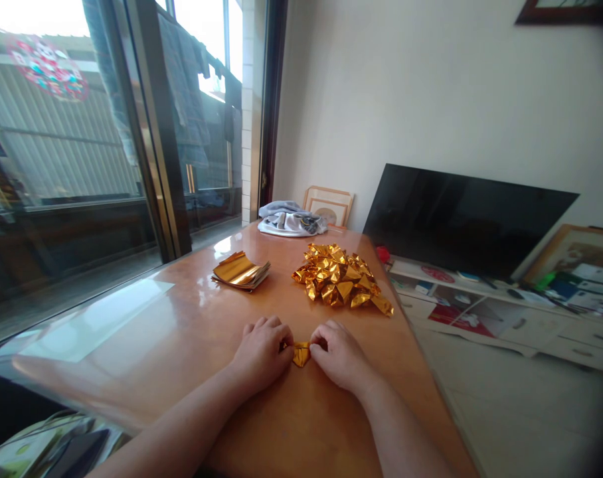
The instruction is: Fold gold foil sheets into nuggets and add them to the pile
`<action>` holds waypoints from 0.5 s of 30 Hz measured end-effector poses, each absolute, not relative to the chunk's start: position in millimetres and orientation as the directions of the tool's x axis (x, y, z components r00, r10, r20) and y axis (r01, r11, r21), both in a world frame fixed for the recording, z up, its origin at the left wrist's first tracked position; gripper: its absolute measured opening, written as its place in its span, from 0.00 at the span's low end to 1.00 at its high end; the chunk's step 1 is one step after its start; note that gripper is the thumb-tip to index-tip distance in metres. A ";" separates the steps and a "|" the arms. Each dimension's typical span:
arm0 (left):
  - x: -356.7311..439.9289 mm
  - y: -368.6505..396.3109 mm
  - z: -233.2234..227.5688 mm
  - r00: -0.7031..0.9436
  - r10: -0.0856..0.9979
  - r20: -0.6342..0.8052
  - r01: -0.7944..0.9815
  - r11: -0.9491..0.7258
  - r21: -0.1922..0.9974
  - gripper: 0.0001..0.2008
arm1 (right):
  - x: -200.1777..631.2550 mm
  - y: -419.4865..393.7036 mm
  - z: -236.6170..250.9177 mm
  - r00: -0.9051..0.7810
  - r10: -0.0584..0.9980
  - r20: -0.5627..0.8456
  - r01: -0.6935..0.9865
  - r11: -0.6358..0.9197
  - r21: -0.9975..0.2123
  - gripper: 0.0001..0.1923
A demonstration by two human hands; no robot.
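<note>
A small folded piece of gold foil paper lies on the wooden table between my two hands. My left hand pinches its left side with curled fingers, and my right hand pinches its right side. Just beyond the hands sits a heap of several folded gold foil shapes. To the left of that heap rests a stack of flat gold foil sheets.
A bundle of grey and white cloth lies at the table's far end, with a picture frame behind it. A sliding glass door runs along the left. A dark TV screen leans over a low white cabinet on the right.
</note>
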State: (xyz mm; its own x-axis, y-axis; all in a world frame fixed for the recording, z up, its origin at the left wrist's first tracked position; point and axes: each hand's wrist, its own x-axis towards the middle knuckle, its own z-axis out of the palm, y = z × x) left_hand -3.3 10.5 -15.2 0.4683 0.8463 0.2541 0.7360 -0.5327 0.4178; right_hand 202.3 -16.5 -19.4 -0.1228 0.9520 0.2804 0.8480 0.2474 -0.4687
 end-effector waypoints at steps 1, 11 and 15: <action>-3.3 10.4 -15.5 0.465 0.848 0.255 0.738 -0.531 0.417 0.04 | 202.2 -16.4 -19.3 -0.119 0.953 0.278 0.847 0.244 -0.473 0.04; -3.0 12.5 -17.5 0.451 0.855 0.255 0.747 -0.519 0.416 0.04 | 203.0 -14.4 -22.7 -0.084 0.964 0.251 0.841 0.204 -0.500 0.02; -3.1 13.1 -17.5 0.452 0.858 0.244 0.744 -0.513 0.428 0.06 | 203.4 -13.5 -21.7 -0.084 0.961 0.264 0.818 0.218 -0.532 0.04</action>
State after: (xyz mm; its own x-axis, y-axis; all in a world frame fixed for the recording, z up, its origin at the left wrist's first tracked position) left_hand -3.1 13.1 -17.5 0.4516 0.8582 0.2440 0.7439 -0.5132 0.4280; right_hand 203.4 -13.5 -21.7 -0.0836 0.9608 0.2645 0.8185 0.2176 -0.5317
